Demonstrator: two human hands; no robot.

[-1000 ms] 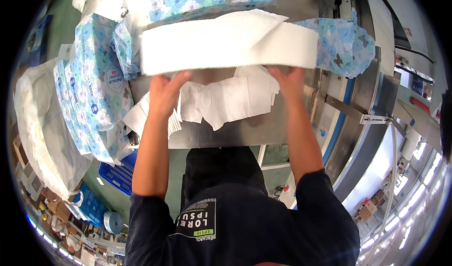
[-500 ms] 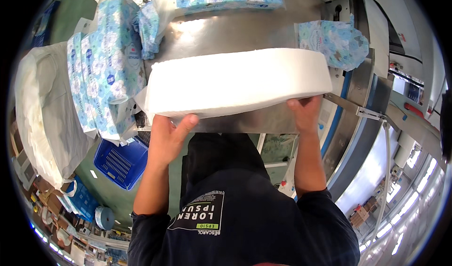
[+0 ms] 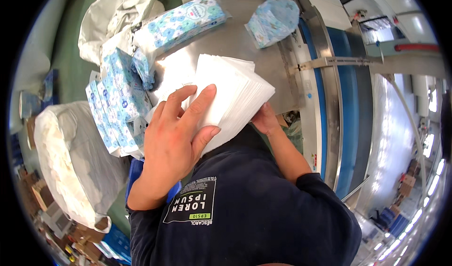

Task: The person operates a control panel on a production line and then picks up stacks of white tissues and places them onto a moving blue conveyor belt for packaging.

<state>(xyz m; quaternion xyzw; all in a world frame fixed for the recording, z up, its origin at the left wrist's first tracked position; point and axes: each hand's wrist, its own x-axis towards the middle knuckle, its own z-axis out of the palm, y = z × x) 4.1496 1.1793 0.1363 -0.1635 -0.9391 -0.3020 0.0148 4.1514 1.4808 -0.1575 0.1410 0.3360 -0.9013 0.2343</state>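
Note:
A thick stack of white tissues [image 3: 233,94] is tilted over the near edge of the metal table, its layered edges facing me on the right. My left hand [image 3: 172,132] lies across the stack's left part, fingers spread and thumb apart. At the lower right side, my right hand [image 3: 267,120] grips the stack from beneath; most of its fingers are hidden behind the tissues. Left of the stack stand several blue flower-print tissue packs [image 3: 115,103]. Beyond, another flower-print pack [image 3: 188,21] lies on the table, and a crumpled flower-print wrapper [image 3: 274,21] sits at the far right.
The metal table [image 3: 235,42] spreads beneath the packs. To the right run a blue conveyor belt [image 3: 348,106] and a metal bar [image 3: 334,62] across it. A large white bag [image 3: 77,157] stands at left, near a partly hidden blue basket [image 3: 133,174].
The stack has turned from lying level across both hands to a steep tilt closer to my body. My left hand has moved from its near edge onto its top. The view has swung right.

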